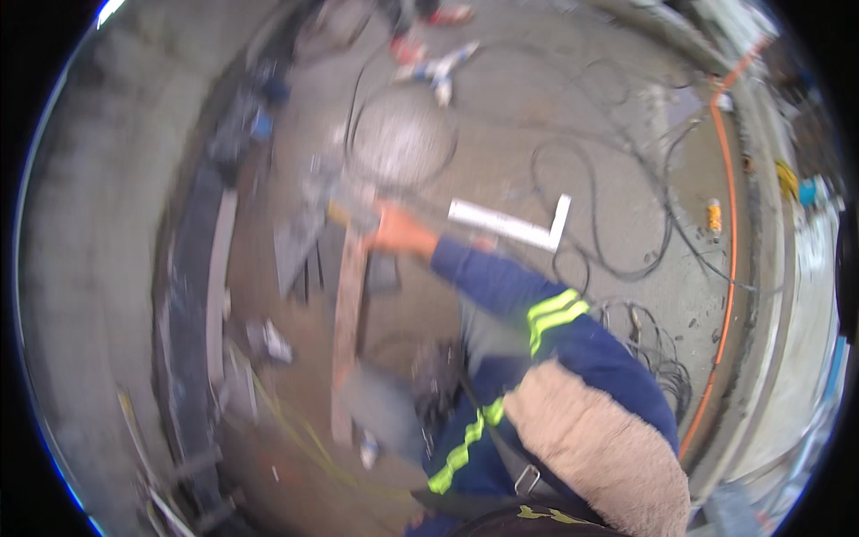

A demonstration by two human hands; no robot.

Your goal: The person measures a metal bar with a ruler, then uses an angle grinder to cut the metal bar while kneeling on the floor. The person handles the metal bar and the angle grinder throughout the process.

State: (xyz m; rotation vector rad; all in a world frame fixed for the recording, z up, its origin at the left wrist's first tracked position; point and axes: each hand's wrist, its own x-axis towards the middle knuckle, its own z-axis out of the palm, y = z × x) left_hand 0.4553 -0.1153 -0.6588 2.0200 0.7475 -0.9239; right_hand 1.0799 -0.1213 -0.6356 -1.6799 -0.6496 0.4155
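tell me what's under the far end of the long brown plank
Dark grey flat pieces show on both sides of the brown plank there. Whether they meet underneath cannot be seen, because the plank covers that strip.

Right hand (400, 230) at far end of plank (347, 331); angle square (504, 225) to right, hose (734, 224) farther right.

Blur smears the right hand (398, 231) and leaves the yellow-marked object (339, 213) beside it unclear.

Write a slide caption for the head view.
Blurred right hand at the far end of a brown plank, a white L-shaped square lying on the grey floor to its right.
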